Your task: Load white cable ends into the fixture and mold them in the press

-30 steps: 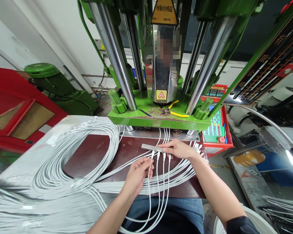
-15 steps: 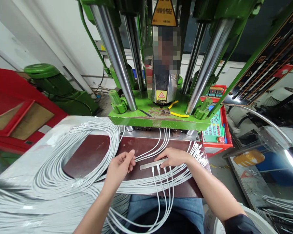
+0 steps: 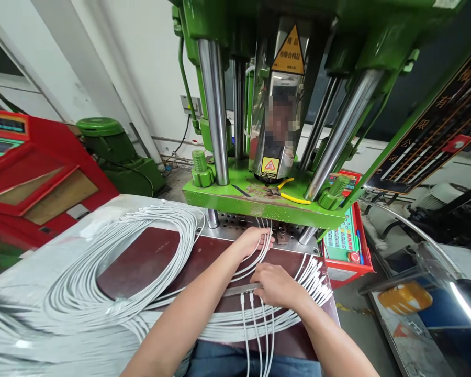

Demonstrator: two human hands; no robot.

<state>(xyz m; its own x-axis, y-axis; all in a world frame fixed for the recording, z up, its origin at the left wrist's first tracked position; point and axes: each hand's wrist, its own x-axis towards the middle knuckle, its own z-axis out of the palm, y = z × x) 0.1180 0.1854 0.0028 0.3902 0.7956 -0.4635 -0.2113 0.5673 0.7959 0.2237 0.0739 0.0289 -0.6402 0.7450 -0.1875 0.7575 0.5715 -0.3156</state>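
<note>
Left hand (image 3: 253, 241), centre frame, fingers curled around white cables (image 3: 264, 245) running under green press (image 3: 265, 201). Right hand (image 3: 275, 285), just below, pressed flat on metal bar (image 3: 235, 290) atop brown board (image 3: 149, 259); cable ends hanging from bar. Large white cable coil (image 3: 102, 277) at left.

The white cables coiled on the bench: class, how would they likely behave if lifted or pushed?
The white cables would probably flop and sag, since they lie in loose loops. Pushed, the coil would likely spread rather than slide whole. Those under the right hand hang limp over the bench edge.
</note>
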